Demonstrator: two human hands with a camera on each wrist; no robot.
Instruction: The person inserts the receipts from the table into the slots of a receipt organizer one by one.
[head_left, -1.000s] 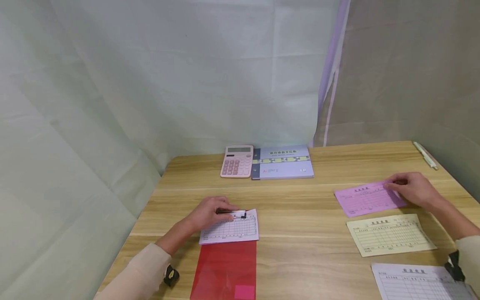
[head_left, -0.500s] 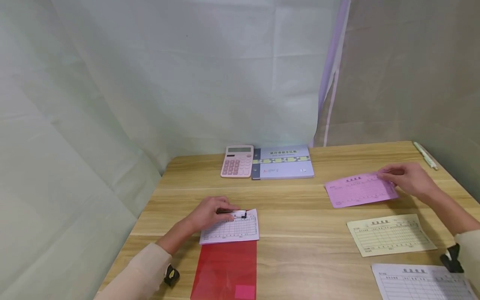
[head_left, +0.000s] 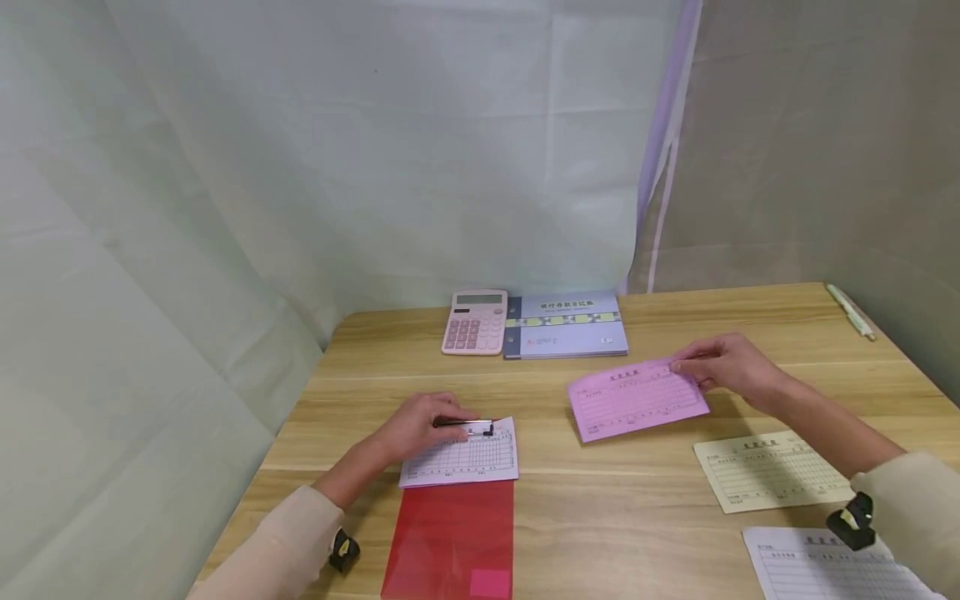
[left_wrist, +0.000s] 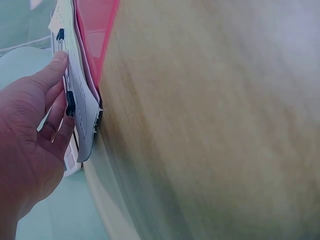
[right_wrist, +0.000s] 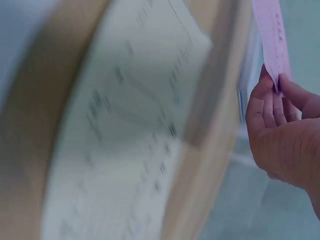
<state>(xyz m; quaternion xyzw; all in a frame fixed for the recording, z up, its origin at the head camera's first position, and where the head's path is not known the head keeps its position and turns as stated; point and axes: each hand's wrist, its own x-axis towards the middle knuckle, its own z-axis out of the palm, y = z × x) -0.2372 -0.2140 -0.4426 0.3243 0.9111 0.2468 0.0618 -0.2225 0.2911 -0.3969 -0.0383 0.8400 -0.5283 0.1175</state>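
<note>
My left hand [head_left: 422, 427] pinches the metal clip [head_left: 474, 428] at the top of a red clip folder [head_left: 457, 533]. Beneath that clip lies a white printed form [head_left: 468, 458], with a pinkish edge of paper under it. The left wrist view shows the thumb on the clip [left_wrist: 69, 97] and the fingers curled behind it. Between thumb and fingers, my right hand [head_left: 731, 367] holds a pink form [head_left: 637, 400] by its upper right corner, raised over the table. In the right wrist view the pink form [right_wrist: 272, 40] is seen nearly edge-on.
A yellow form [head_left: 765, 471] and a white form [head_left: 817, 562] lie at the right, partly behind the right arm. A pink calculator [head_left: 475, 323] and a blue account book [head_left: 566, 325] stand at the back of the wooden table [head_left: 615, 517]. A pen [head_left: 851, 311] lies far right.
My right hand has lifted the pink form off the table and carried it leftward, towards the middle. The left hand and the red folder stay where they were.
</note>
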